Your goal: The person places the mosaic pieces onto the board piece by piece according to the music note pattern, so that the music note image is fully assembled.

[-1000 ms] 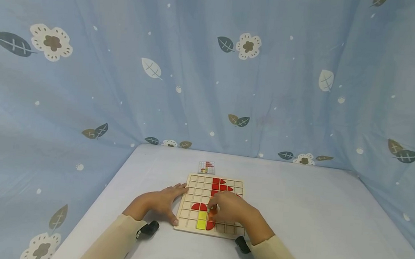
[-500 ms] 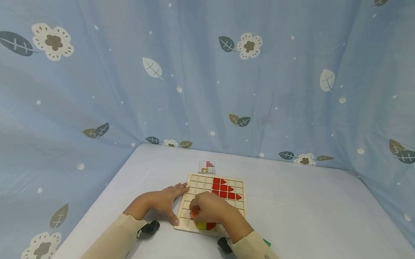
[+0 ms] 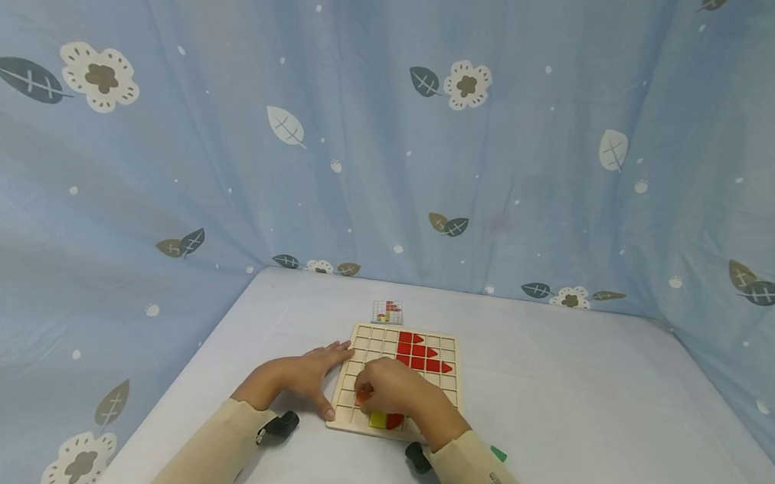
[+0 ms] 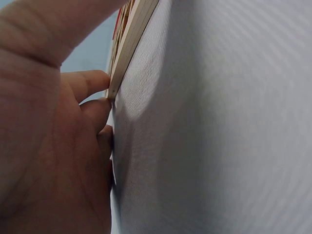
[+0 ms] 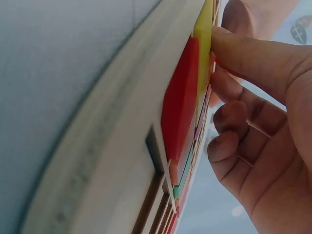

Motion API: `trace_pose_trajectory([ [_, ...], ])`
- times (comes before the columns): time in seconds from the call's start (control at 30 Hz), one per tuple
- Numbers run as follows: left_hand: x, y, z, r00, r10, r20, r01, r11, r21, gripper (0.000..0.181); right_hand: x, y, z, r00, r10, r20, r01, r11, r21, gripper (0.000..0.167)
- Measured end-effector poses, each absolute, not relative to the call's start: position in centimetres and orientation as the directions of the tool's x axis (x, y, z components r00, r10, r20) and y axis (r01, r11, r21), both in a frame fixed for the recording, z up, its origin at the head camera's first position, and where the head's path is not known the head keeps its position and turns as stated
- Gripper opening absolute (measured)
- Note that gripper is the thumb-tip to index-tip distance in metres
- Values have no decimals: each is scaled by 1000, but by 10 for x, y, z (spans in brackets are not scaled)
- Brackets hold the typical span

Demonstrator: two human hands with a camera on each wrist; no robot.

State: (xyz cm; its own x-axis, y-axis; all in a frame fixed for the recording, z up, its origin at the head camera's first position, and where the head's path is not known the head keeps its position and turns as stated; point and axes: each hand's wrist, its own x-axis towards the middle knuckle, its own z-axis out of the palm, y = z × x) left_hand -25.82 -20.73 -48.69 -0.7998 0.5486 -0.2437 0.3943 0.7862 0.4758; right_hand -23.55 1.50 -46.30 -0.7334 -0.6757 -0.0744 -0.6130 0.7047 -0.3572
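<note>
A wooden grid board (image 3: 371, 346) lies on the table, with my left hand (image 3: 302, 378) spread along its left edge. In the left wrist view, that hand's fingertips (image 4: 100, 80) touch the board's side. Over the lower left cells, my right hand (image 3: 390, 388) pinches a small orange tile (image 3: 362, 398) between thumb and fingers. Just below this hand, a yellow tile (image 3: 377, 419) and a red rounded tile (image 3: 395, 422) sit in the grid. Three rows of red tiles (image 3: 419, 351) ending in points fill cells at the upper right. The right hand and forearm hide the board's middle.
Behind the board lies a small pattern card (image 3: 388, 312) with a printed coloured grid. A green tile (image 3: 498, 453) rests on the white table (image 3: 575, 389) beside the right sleeve. A blue patterned curtain (image 3: 367, 156) hangs behind.
My right hand has moved left across the board, carrying the orange tile, then stayed nearly still. The green tile has come into view beside the sleeve. The left hand has not moved.
</note>
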Motion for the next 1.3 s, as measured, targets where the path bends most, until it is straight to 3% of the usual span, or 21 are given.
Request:
trace_pose_trajectory([
  [0.27,-261,-209,-490,-799,551,-241,403,787,467,125,-233,26,-459,-729,-682,-59,-619,694,-368,18],
  [0.5,-260,-207,-488,-814,527,-243,383,802,458,124,-224,69,-439,-749,-662,-25,-621,716,-319,21],
  [0.6,-260,-206,-488,-823,512,-245,370,811,453,124,-220,89,-434,-730,-683,-24,-648,702,-296,20],
  [1.03,-259,-204,-488,-822,511,-251,368,813,451,125,-191,162,-435,-785,-602,-148,-531,777,-339,20],
  [1.3,-259,-205,-490,-825,504,-254,358,815,456,124,-177,193,-442,-801,-527,-284,-400,824,-401,33],
])
